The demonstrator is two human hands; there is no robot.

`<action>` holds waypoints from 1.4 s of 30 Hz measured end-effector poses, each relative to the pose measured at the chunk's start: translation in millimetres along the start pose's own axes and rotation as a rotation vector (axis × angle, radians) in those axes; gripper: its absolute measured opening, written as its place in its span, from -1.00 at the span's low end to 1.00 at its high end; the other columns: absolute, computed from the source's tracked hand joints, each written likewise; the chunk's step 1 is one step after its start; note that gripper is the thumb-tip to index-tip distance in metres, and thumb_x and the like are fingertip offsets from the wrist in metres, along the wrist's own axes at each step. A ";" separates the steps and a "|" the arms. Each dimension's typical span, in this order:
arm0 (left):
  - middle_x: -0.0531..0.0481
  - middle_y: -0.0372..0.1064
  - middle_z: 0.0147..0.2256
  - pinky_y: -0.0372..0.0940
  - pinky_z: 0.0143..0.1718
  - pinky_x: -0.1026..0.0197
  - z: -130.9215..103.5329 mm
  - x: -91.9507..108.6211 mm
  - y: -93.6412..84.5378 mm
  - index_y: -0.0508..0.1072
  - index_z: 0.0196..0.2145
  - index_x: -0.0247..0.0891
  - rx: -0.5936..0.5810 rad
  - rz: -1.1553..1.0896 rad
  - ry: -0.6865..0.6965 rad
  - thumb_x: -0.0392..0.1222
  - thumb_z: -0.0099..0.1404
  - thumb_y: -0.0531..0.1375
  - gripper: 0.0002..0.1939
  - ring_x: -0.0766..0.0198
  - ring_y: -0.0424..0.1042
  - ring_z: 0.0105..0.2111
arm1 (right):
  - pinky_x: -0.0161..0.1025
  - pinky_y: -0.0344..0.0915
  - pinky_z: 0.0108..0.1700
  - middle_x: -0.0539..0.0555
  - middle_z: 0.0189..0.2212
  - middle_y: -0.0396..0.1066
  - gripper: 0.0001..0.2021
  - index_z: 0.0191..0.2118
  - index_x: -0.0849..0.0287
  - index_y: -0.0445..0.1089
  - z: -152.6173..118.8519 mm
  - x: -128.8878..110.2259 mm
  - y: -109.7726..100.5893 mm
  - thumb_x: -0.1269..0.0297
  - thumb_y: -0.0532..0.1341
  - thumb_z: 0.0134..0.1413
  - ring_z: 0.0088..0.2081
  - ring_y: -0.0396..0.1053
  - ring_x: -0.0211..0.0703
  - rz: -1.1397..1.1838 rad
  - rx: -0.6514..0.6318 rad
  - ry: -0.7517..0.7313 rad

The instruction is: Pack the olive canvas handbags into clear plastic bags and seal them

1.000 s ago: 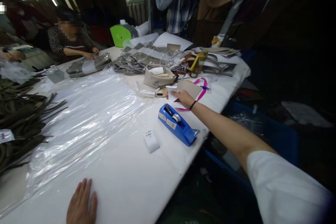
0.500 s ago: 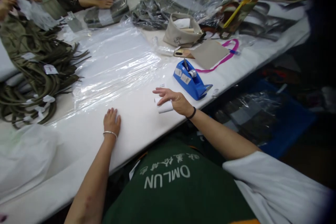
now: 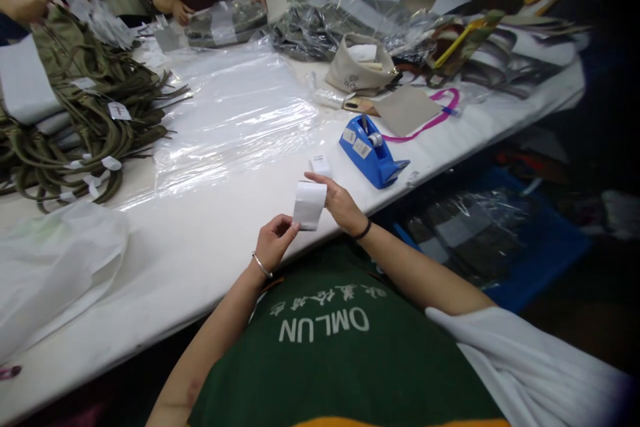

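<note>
A small white paper slip [image 3: 309, 203] is held between both hands over the table's front edge. My left hand [image 3: 276, 240] pinches its lower left corner with thumb and finger. Fingers of my right hand [image 3: 343, 205] grip its right side, partly hidden behind it. Just beyond the slip, a small printed white label stack [image 3: 320, 164] lies on the white table [image 3: 225, 213]. To the right of it stands a blue tape dispenser [image 3: 370, 153].
Clear plastic bags [image 3: 235, 113] lie flat ahead. Olive bags with straps [image 3: 90, 107] are piled at left, near white plastic [image 3: 55, 267]. Behind are a beige fabric basket [image 3: 360, 67], grey card [image 3: 407, 110], pink strap [image 3: 440, 119] and wrapped goods [image 3: 320, 20]. Other people work across the table.
My left hand has risen from the tabletop, moved right and taken hold of the slip. The slip in my right hand now faces up, flatter to view. The camera view has shifted slightly.
</note>
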State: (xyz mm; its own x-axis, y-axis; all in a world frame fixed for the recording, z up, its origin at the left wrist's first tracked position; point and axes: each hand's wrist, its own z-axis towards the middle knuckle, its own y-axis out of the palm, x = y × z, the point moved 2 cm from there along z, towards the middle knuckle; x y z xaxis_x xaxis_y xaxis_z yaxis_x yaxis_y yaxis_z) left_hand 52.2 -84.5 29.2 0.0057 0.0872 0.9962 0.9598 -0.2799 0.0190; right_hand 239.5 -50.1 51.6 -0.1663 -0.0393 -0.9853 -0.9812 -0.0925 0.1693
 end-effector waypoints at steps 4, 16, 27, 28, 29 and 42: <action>0.03 0.47 -0.48 0.41 -0.32 0.25 -2.7 -6.6 4.6 0.40 -0.38 -0.30 -0.003 -0.089 -0.167 0.13 0.14 0.35 -0.58 0.32 0.47 -0.46 | -0.02 0.46 -0.05 0.26 -0.13 0.55 -0.17 0.00 0.21 0.46 -9.5 9.4 -2.6 -0.47 -0.07 0.09 -0.03 0.49 0.08 0.274 -0.132 0.299; 0.07 0.43 -0.52 0.38 -0.48 0.33 3.7 18.7 15.2 0.41 -0.45 -0.33 0.081 -0.271 -0.285 0.12 0.05 0.42 -0.55 0.40 0.40 -0.56 | -0.33 0.43 -0.28 -0.04 -0.32 0.50 -0.61 -0.27 0.15 0.44 -30.4 3.3 -32.7 0.17 0.52 -0.24 -0.31 0.43 -0.25 0.275 0.175 0.233; 0.14 0.33 -0.63 0.09 -0.58 0.39 15.8 34.2 15.0 0.40 -0.49 -0.30 0.129 -0.086 -0.176 0.11 0.03 0.44 -0.56 0.46 0.23 -0.62 | -0.30 0.37 -0.14 0.03 -0.19 0.50 -0.51 -0.02 0.18 0.44 -52.6 0.8 -22.4 0.09 0.44 -0.07 -0.17 0.44 -0.17 0.092 -0.423 0.311; 0.15 0.31 -0.63 0.08 -0.59 0.38 15.9 36.8 17.3 0.40 -0.49 -0.30 0.102 -0.068 -0.174 0.11 0.03 0.44 -0.56 0.47 0.21 -0.63 | -0.31 0.36 -0.16 0.02 -0.22 0.51 -0.55 -0.08 0.19 0.47 -51.0 -2.4 -17.3 0.04 0.42 -0.04 -0.19 0.43 -0.18 0.069 -0.398 0.288; 0.15 0.30 -0.64 0.06 -0.59 0.38 15.8 39.7 19.6 0.40 -0.49 -0.30 0.081 -0.061 -0.167 0.11 0.03 0.44 -0.56 0.47 0.20 -0.63 | -0.33 0.35 -0.21 0.01 -0.26 0.50 -0.59 -0.14 0.20 0.48 -49.4 -6.0 -11.8 0.01 0.40 -0.02 -0.24 0.43 -0.20 0.048 -0.358 0.266; 0.09 0.38 -0.45 0.27 -0.40 0.34 5.6 69.4 20.2 0.48 -0.37 -0.30 0.147 -0.186 0.072 0.00 0.17 0.39 -0.70 0.43 0.33 -0.47 | -0.27 0.39 -0.17 -0.02 -0.29 0.49 -0.67 -0.24 0.15 0.47 -49.8 -28.7 9.1 0.01 0.41 0.00 -0.24 0.42 -0.20 0.077 -0.002 0.051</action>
State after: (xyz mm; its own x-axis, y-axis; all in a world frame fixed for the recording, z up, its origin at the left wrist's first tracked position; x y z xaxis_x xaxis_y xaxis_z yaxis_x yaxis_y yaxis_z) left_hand 73.5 -78.7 98.3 -0.1899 0.0545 0.9803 0.9730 -0.1227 0.1953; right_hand 240.2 -99.4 82.5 -0.2360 -0.0967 -0.9669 -0.9655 -0.0895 0.2446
